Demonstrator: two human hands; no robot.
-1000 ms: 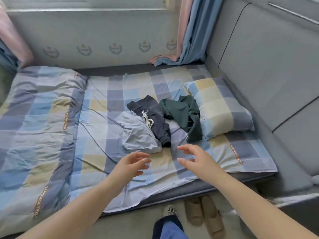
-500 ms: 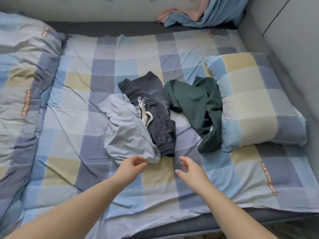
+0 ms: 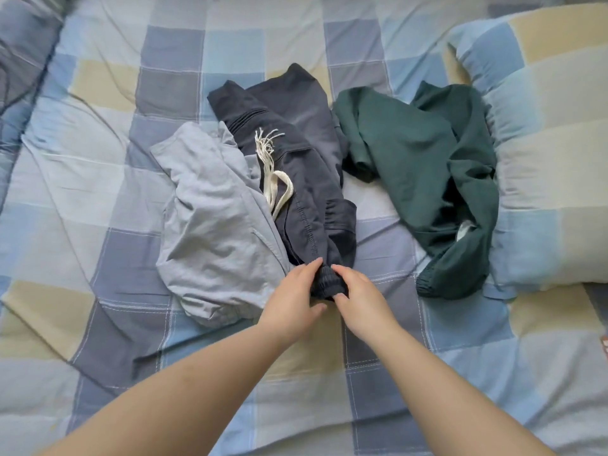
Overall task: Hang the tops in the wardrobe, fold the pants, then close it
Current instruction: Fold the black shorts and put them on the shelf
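At six o'clock of the heap, right under my eyes, sits the ribbed cuff of the dark navy pants, and both my hands are on it. My left hand pinches the cuff from its nine o'clock side, fingers curled over the top edge and thumb below; my right hand pinches it from three o'clock the same way. Neither hand is loose or empty: both are closed on that one cuff.

The pants lie crumpled in the middle of the checked bedsheet, running from the cuff up toward twelve o'clock, with a cream drawstring spilled across the waist end. To fold them well, I judge I should first spread my hands apart along the cuff so I hold it flat, then lift and draw the leg toward six o'clock to pull the bunching out. Whether the second leg is tucked under the first I cannot tell, so I should find its cuff before creasing anything.

One thing to watch: the pale grey garment overlaps the pants at nine o'clock, touching them along the drawstring, and could drag along if I pull fast. A slow lift should let it slide off.

At three o'clock, just apart from the pants, lies the dark green garment, its far edge resting against the checked pillow. No wardrobe is in view.
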